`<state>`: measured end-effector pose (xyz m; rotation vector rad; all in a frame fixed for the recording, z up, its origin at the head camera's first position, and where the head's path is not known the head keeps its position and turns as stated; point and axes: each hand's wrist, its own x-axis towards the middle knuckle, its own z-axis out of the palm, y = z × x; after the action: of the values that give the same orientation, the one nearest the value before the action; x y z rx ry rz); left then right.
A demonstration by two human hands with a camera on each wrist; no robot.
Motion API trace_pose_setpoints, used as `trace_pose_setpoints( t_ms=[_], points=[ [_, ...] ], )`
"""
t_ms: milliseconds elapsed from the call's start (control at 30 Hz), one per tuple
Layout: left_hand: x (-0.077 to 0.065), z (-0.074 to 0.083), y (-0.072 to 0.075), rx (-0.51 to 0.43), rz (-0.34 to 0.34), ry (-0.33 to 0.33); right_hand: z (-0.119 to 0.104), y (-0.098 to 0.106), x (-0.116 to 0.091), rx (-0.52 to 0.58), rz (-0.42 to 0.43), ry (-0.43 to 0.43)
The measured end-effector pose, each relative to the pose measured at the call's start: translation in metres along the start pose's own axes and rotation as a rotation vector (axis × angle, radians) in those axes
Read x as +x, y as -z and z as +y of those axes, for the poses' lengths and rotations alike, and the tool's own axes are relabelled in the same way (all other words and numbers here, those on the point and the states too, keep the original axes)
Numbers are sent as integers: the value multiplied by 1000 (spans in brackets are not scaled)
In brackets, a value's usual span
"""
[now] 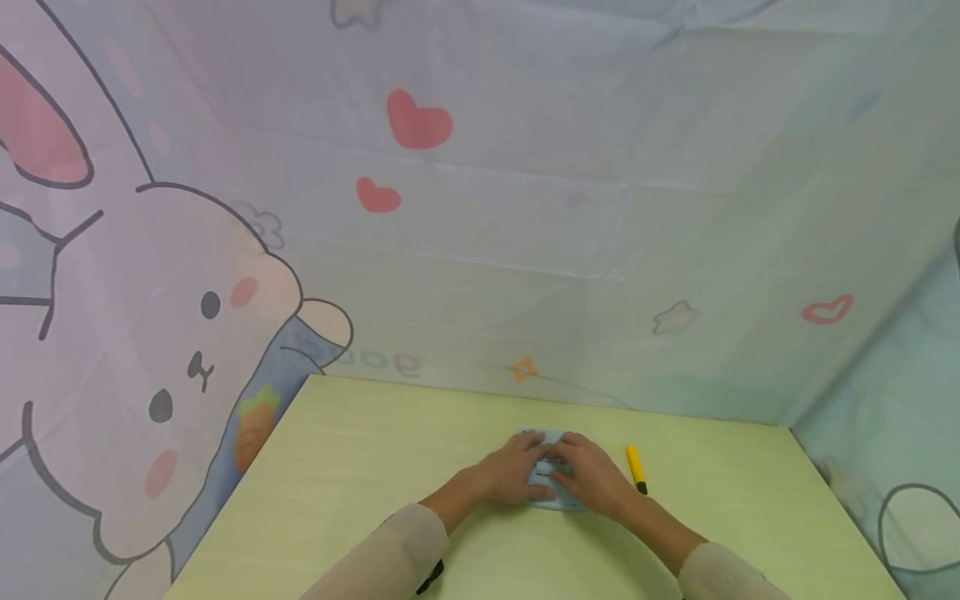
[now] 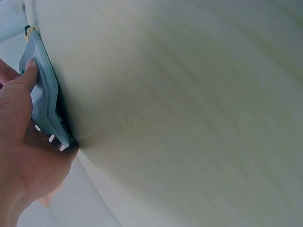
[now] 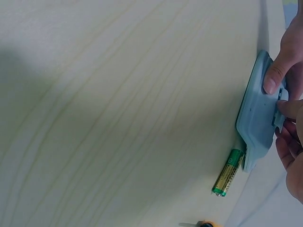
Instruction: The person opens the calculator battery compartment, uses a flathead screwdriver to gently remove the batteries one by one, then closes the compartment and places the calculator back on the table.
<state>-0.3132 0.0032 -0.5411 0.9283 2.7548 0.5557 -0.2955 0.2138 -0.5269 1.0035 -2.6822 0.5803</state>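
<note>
A flat light-blue plastic case [image 1: 561,502] with sloping edges lies on the table under both hands. My left hand [image 1: 512,471] holds it at one side; in the left wrist view the thumb rests on top and the fingers curl at its edge. At a small raised battery cover [image 3: 280,116] of the same blue, my right hand [image 1: 594,477] pinches with thumb and fingertips. Beside the case's end, a green and gold battery [image 3: 227,173] lies on the table; the right hand hides it in the head view.
A yellow tool with a black end [image 1: 636,468] lies to the right of my right hand. The pale wooden table [image 1: 360,450] meets a printed cloth backdrop [image 1: 525,250] at its far edge. Something small and black [image 1: 430,577] shows by the left sleeve.
</note>
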Motion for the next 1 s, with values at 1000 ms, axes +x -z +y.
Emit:
trace_pose_setpoints(
  t_ms=[1000],
  points=[
    [1,-1,-2,6,4,0,2,-4,-2,1,21,-17]
  ],
)
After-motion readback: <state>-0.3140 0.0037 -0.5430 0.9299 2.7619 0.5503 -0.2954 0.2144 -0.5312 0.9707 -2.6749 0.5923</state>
